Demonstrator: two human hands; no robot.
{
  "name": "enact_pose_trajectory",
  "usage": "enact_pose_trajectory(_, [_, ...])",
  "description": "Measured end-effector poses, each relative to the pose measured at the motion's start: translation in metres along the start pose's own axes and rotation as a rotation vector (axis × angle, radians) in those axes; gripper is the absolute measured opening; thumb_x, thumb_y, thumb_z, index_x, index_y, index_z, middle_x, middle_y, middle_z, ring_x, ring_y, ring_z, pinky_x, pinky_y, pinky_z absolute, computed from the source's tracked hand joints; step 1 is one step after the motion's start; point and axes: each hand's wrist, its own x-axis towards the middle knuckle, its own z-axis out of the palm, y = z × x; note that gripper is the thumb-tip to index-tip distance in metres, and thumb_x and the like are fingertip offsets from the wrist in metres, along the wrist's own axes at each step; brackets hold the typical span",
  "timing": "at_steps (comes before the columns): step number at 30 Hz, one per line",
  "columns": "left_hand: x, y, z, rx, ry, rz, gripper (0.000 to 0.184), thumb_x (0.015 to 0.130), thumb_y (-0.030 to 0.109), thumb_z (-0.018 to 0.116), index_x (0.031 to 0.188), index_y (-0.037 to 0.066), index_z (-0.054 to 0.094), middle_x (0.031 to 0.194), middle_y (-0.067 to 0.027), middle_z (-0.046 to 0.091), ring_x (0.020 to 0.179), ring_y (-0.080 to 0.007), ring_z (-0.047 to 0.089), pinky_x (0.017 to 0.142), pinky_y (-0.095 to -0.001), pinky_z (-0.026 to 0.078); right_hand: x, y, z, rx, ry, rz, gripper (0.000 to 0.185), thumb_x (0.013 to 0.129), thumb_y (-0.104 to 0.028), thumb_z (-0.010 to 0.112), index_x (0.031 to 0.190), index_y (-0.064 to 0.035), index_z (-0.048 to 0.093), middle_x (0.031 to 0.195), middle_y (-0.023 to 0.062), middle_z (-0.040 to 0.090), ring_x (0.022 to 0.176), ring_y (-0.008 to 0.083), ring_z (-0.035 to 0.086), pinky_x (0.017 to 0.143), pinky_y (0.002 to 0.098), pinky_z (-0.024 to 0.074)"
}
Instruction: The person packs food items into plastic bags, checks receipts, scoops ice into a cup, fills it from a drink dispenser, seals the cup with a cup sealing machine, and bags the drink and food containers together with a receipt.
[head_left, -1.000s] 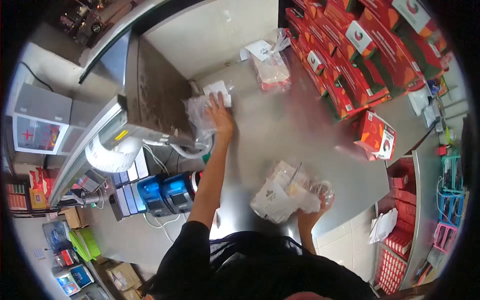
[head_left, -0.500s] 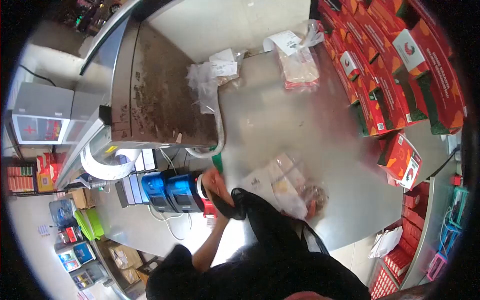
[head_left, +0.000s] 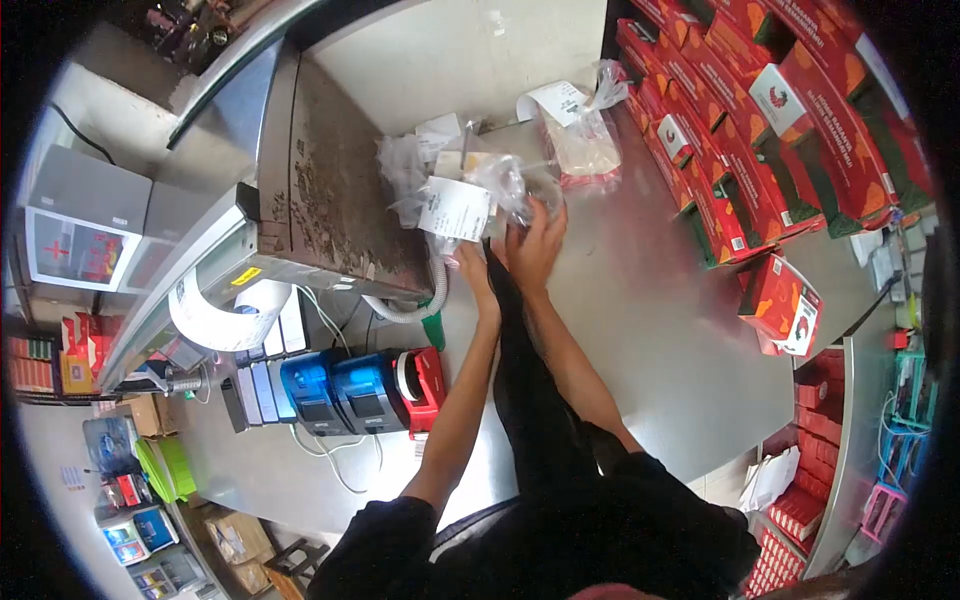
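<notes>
Both hands are on a clear plastic bag [head_left: 497,180] with a printed receipt [head_left: 455,209] on its front, near the back of the metal table. My left hand [head_left: 477,272] grips the bag's near edge below the receipt; its fingertips are partly hidden. My right hand [head_left: 537,250] has its fingers curled round the bag's right side. What is in the bag is hard to make out. Behind and left of it lies another bag with a white slip [head_left: 438,133]. A long black cloth [head_left: 520,370] hangs between my forearms.
A bagged red box with a receipt [head_left: 583,150] stands at the back wall. Red cartons [head_left: 745,130] are stacked along the right, with one loose red box [head_left: 780,303] nearer. On the left are blue printers [head_left: 318,390], a red tape dispenser [head_left: 422,385] and a grey hose [head_left: 415,312].
The receipt bag has moved from the table's near middle to the back, beside the other bags. My left hand has left the tape dispenser; my right hand has come into view on the bag.
</notes>
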Motion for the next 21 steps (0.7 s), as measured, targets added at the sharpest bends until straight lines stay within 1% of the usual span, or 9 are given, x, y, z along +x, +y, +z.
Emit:
enact_pose_trajectory(2, [0.004,0.002,-0.005,-0.052,-0.037,-0.092,0.022,0.078,0.003,0.054,0.097,-0.003,0.044,0.092,-0.0187,0.044,0.087,-0.031,0.044,0.078,-0.0389,0.035,0.013,0.0,0.006,-0.019,-0.033,0.023,0.052,0.069,-0.004,0.061,0.117,-0.0082,0.042,0.126,0.0267,0.027,0.115,0.0435,0.031,0.093,0.0461,0.0304])
enact_pose_trajectory(4, [-0.008,0.058,-0.025,-0.082,-0.118,-0.128,0.025,0.077,0.004,0.056,0.097,-0.004,0.043,0.091,-0.019,0.043,0.086,-0.0332,0.044,0.078,-0.0399,0.035,0.022,-0.002,0.008,-0.023,-0.071,0.042,0.053,0.069,-0.004,0.061,0.118,-0.0086,0.042,0.126,0.0266,0.027,0.115,0.0431,0.032,0.094,0.0456,0.0302])
enact_pose_trajectory(7, [-0.012,0.051,-0.033,0.31,0.191,0.298,0.028,0.075,0.005,0.059,0.096,-0.005,0.043,0.091,-0.0212,0.044,0.089,-0.0348,0.044,0.081,-0.039,0.034,0.024,0.006,0.004,0.029,-0.141,0.013,0.056,0.068,-0.004,0.062,0.12,-0.01,0.04,0.128,0.0262,0.026,0.115,0.0432,0.031,0.095,0.0457,0.0304])
enact_pose_trajectory(8, [-0.004,0.048,-0.034,0.296,0.292,0.211,0.035,0.075,0.013,0.062,0.095,-0.007,0.043,0.094,-0.0242,0.045,0.093,-0.0373,0.044,0.084,-0.0407,0.032,0.026,0.01,0.003,0.055,-0.162,-0.01,0.058,0.068,-0.004,0.062,0.121,-0.0107,0.039,0.129,0.026,0.026,0.116,0.0434,0.031,0.095,0.0458,0.0304])
enact_pose_trajectory(11, [0.019,0.004,-0.036,0.397,0.057,0.161,0.047,0.075,0.025,0.063,0.099,-0.009,0.042,0.098,-0.0273,0.045,0.095,-0.0408,0.043,0.089,-0.0449,0.029,0.027,0.02,-0.002,0.136,-0.179,-0.084,0.058,0.068,-0.005,0.063,0.121,-0.0118,0.039,0.129,0.0262,0.026,0.116,0.043,0.031,0.095,0.0451,0.0315])
enact_pose_trajectory(12, [0.016,0.007,-0.035,0.441,0.066,0.145,0.06,0.075,0.035,0.062,0.106,-0.011,0.039,0.102,-0.0295,0.044,0.097,-0.0443,0.041,0.091,-0.0486,0.025,0.028,0.021,-0.004,0.16,-0.202,-0.088,0.058,0.068,-0.004,0.062,0.121,-0.0114,0.039,0.127,0.0252,0.028,0.115,0.0422,0.032,0.094,0.0442,0.032])
enact_pose_trajectory(17, [-0.038,0.002,-0.022,0.409,0.078,0.213,0.062,0.074,0.024,0.065,0.113,-0.013,0.034,0.109,-0.0308,0.04,0.101,-0.0443,0.039,0.09,-0.0459,0.029,0.038,0.02,0.008,0.365,-0.429,-0.014,0.059,0.067,-0.001,0.061,0.121,-0.0103,0.039,0.124,0.022,0.033,0.114,0.0391,0.036,0.095,0.0413,0.032])
enact_pose_trajectory(19, [-0.039,0.013,-0.02,0.399,0.143,0.154,0.058,0.074,0.019,0.064,0.113,-0.012,0.034,0.109,-0.0298,0.039,0.101,-0.0436,0.04,0.088,-0.0441,0.031,0.041,0.027,0.015,0.316,-0.432,-0.082,0.06,0.066,-0.002,0.061,0.121,-0.009,0.039,0.125,0.0205,0.033,0.114,0.0384,0.037,0.097,0.0414,0.0305])
enact_pose_trajectory(21, [-0.031,0.024,-0.019,0.362,0.148,0.258,0.054,0.075,0.015,0.063,0.113,-0.011,0.035,0.106,-0.0275,0.041,0.1,-0.0416,0.041,0.087,-0.0431,0.032,0.057,0.034,0.012,0.257,-0.428,-0.225,0.061,0.066,-0.004,0.061,0.122,-0.0074,0.037,0.127,0.0196,0.034,0.115,0.0373,0.038,0.098,0.0415,0.0288])
